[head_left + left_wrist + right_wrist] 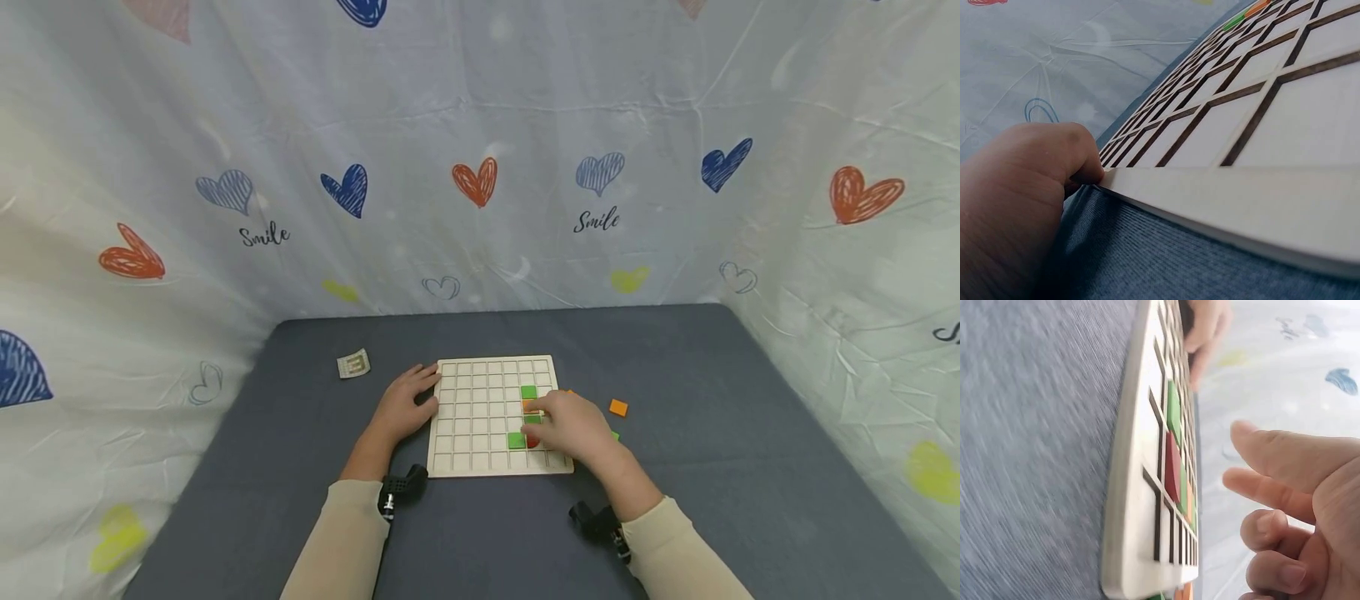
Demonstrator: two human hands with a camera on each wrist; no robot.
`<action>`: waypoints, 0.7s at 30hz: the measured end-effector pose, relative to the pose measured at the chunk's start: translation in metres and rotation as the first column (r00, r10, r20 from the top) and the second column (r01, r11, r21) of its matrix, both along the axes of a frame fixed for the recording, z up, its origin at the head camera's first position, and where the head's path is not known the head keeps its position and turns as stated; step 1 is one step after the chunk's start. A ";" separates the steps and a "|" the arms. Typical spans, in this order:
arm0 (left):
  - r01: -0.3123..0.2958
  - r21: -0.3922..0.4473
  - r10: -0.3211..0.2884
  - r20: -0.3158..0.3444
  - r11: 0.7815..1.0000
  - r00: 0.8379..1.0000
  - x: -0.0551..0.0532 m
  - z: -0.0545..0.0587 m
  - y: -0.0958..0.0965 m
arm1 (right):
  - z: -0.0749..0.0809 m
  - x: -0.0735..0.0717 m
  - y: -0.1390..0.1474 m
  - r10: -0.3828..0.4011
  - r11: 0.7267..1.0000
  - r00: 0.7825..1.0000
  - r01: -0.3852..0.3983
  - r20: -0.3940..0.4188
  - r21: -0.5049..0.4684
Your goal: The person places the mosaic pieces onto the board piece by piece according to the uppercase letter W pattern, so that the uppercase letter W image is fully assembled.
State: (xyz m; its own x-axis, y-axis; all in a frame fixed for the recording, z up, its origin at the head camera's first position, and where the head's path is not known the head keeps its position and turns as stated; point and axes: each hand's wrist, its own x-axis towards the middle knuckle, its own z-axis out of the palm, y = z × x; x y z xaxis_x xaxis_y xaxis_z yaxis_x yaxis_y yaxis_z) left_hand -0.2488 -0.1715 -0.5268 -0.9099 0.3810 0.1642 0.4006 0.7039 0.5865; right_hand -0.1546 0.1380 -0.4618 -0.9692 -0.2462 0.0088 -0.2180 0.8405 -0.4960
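Observation:
A pale wooden grid board [480, 396] lies on the table. In it sit several coloured square tiles: a green tile [528, 392] uppermost, an orange tile under it, another green one below that, then a red tile [533, 442] with a green tile [516, 441] to its left. My left hand [405, 405] rests against the board's left edge, its fingertips touching the rim in the left wrist view. Above the tiles hovers my right hand [576, 423], partly covering them. In the right wrist view its thumb and forefinger stand apart with nothing between them, the other fingers bent.
An orange tile [618, 407] lies right of the board, with a green tile [616, 436] partly hidden by my right forearm. A small printed paper [354, 364] lies at the back left. A heart-patterned curtain [525, 250] stands behind the dark table [480, 533].

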 end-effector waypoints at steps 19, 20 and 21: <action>0.012 -0.005 -0.012 0.014 1.000 1.000 0.001 0.002 -0.001 | -0.002 -0.012 0.041 -0.180 0.982 0.983 0.177 -0.043 -0.058; 0.013 -0.006 -0.013 0.013 1.000 1.000 0.001 0.002 -0.001 | -0.003 -0.011 0.042 -0.188 0.981 0.981 0.186 -0.044 -0.059; 0.013 -0.007 -0.013 0.014 1.000 1.000 0.001 0.002 -0.001 | -0.004 -0.012 0.044 -0.195 0.979 0.980 0.193 -0.038 -0.062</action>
